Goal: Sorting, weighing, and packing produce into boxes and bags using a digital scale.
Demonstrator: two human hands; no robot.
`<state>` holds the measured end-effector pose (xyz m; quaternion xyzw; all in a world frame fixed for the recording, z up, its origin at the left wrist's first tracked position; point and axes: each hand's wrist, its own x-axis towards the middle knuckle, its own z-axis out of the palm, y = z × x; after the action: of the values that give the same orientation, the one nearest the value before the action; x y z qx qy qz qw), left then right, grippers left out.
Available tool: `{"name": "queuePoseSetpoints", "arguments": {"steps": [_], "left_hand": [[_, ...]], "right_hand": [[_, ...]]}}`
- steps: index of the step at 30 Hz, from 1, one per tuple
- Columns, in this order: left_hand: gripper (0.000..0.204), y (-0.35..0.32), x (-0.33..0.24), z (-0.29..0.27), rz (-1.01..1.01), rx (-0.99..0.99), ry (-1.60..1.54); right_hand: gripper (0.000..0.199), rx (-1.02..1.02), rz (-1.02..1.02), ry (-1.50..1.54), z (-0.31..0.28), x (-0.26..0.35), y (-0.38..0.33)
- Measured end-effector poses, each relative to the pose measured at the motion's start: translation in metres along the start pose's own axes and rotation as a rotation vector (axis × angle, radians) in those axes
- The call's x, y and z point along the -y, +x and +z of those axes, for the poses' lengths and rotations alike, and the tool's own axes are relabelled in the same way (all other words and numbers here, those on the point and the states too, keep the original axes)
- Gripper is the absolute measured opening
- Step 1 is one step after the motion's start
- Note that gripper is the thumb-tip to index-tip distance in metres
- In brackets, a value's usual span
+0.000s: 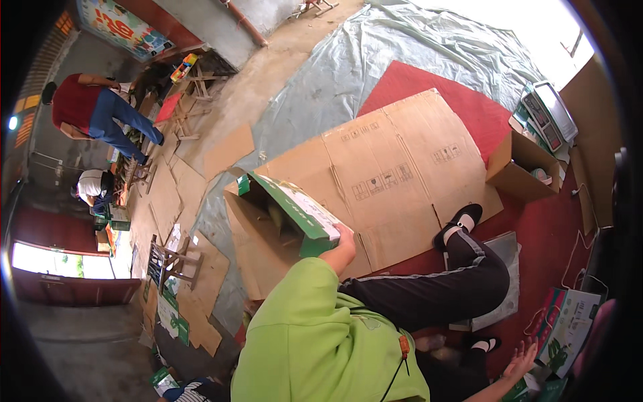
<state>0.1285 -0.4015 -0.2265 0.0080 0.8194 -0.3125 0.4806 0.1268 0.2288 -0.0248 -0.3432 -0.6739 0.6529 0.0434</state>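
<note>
My left hand (342, 250) grips the near end of a green and white carton (295, 204) by its edge. The carton is tilted over a flattened cardboard sheet, with its open side facing left. Its inside is in shadow, and I cannot make out what lies there. My right hand (521, 362), down at the lower right, is open with its fingers stretched out and nothing in it. Close to that hand stands a printed green and white box (577, 321) with a cord handle.
The flattened cardboard (382, 175) covers much of the red mat (429, 87). An open brown box (526, 163) and a scale (546, 120) stand to the right. Cables trail near the right edge. A wooden stool (175, 264) is at left; a person (87, 107) stands at far left.
</note>
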Motion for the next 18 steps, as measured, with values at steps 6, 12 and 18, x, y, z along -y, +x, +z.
{"name": "queuePoseSetpoints", "arguments": {"steps": [6,12,18], "left_hand": [[0.056,-0.029,-0.019,0.078,0.105,-0.056,0.109],[0.036,-0.038,-0.011,0.099,0.216,-0.039,0.087],[0.040,0.016,0.023,0.019,0.246,-0.176,-0.616]], "right_hand": [[0.043,-0.016,0.033,0.001,-0.011,-0.013,0.002],[0.046,-0.030,0.040,0.001,-0.018,-0.022,-0.008],[0.044,-0.038,-0.034,-0.083,0.025,-0.008,-0.023]]}}
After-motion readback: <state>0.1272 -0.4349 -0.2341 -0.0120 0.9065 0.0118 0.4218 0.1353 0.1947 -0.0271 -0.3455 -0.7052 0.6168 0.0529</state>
